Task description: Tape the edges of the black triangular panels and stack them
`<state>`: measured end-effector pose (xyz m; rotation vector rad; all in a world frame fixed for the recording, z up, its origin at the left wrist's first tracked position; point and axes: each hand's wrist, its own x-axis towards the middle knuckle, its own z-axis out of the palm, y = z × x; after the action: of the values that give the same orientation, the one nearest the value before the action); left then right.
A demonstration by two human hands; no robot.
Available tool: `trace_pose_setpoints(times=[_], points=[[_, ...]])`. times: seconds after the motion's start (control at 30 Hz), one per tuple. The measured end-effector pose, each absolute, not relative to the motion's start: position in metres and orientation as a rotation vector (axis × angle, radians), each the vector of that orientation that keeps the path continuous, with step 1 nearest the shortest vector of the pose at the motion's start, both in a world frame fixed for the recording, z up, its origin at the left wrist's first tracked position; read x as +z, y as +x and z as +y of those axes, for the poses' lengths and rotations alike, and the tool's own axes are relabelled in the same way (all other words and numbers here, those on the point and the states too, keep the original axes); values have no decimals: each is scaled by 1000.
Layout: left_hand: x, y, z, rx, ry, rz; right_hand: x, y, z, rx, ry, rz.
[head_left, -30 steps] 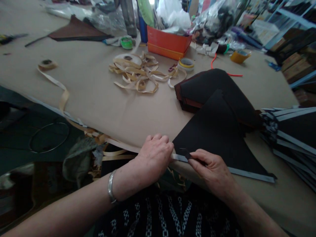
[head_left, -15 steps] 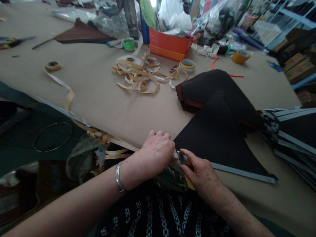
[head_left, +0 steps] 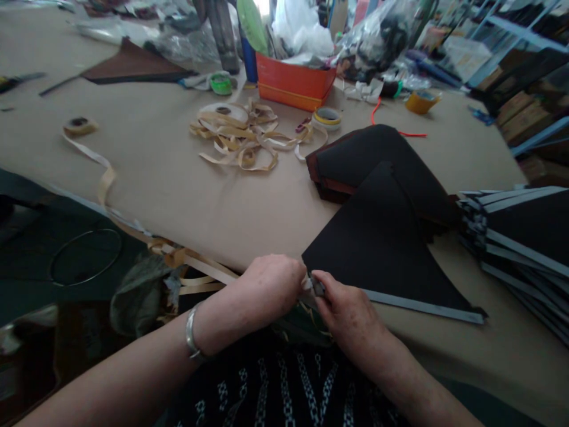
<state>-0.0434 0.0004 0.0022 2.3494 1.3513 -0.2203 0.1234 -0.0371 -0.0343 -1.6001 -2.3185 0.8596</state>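
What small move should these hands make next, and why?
I'd guess the right hand should ease gently away from the left hand: its fingers seem to pinch a small grey piece, the hands nearly meet there, and what the left one grips, if anything, is hidden.

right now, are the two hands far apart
No, the left hand and right hand are close together at the near edge of the table, beside the black sheet.
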Motion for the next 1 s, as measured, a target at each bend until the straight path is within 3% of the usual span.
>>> trace_pose_setpoints(times=[0.17,0.3,0.5,0.77,1.0], points=[[11,-32,-17,-71,2034,1141,-29,122,-37,886,-1530,-2358],[7,-46,-12,40,1876,1233,-18,136,-34,899,-1500,-2299],[-8,-69,2,178,1755,1321,5,237,-12,938,-1621,-1719],[-22,-34,7,210,2142,1378,-37,335,59,852,-1922,-1497],[-23,-28,14,105,2253,1300,-39,337,38,1148,-2003,-1570]])
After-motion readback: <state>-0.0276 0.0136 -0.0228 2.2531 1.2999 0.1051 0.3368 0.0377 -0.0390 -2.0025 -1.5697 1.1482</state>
